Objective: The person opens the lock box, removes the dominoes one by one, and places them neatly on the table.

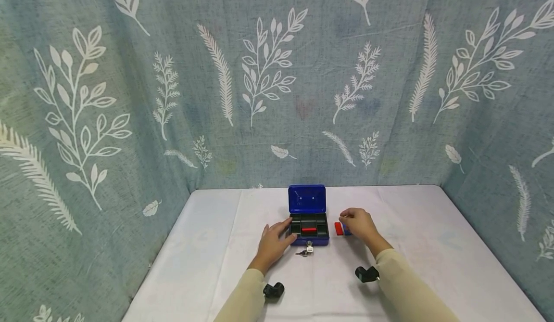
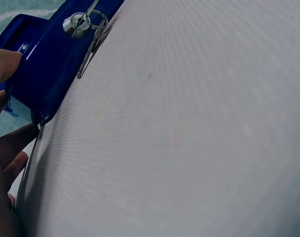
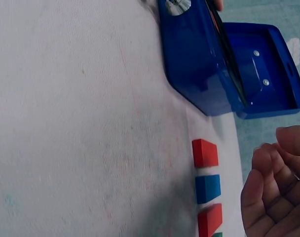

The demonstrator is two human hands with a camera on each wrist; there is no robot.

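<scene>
A blue metal cash box stands on the table, its lid raised at the back. Inside its black compartment tray lies a red block. My left hand rests against the box's left side, fingers extended, thumb on the rim near the front corner. To the right of the box, my right hand hovers over a row of small blocks, fingers loosely bent with no object visible in them. The right wrist view shows a red block, a blue block, another red block and a green edge.
Keys hang on a ring from the silver lock at the box's front. A white cloth covers the table. Behind and beside it hangs a blue-green leaf-patterned curtain. Black wrist cameras stick out from both sleeves.
</scene>
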